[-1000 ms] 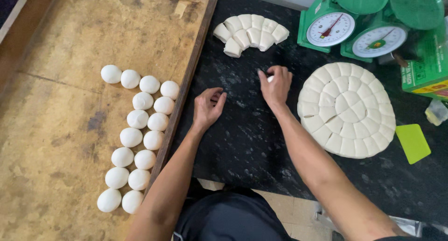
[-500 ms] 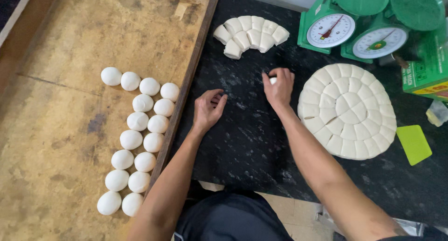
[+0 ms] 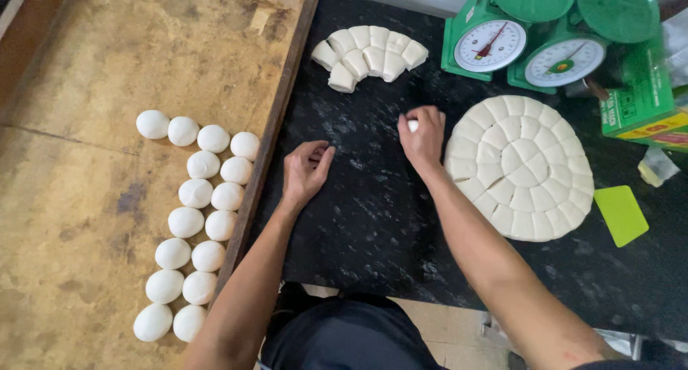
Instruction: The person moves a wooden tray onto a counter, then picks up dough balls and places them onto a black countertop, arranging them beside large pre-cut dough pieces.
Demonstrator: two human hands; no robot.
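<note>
Near the middle of the frame, both hands work palm-down on a black countertop (image 3: 373, 226) dusted with flour. The right hand (image 3: 423, 137), just right of centre, is cupped with its fingers curled over a small piece of white dough (image 3: 413, 125), which peeks out at the thumb side; the piece sits on the counter under the palm, just left of the big dough disc. The left hand (image 3: 304, 173), a little lower and to the left, is likewise cupped with the fingers bent and drawn together; whether a dough piece lies beneath it cannot be told, since the palm covers that spot.

To the right of the right hand lies a round, flat disc of dough (image 3: 519, 168) cut into many small segments, its left edge close to the wrist. In the upper middle of the frame a curved cluster of cut dough chunks (image 3: 369, 54) rests on the counter. A yellow-green plastic scraper (image 3: 620, 214) lies at the right, just beside the disc.

Along the left side of the frame, a worn wooden board (image 3: 107, 69) carries rolled dough balls (image 3: 201, 198) set in two rows running from the lower left up toward the board's middle, with a short row across the top. In the upper right stand two green dial scales (image 3: 530, 44), side by side, with a green carton (image 3: 638, 97) at the far right edge.
</note>
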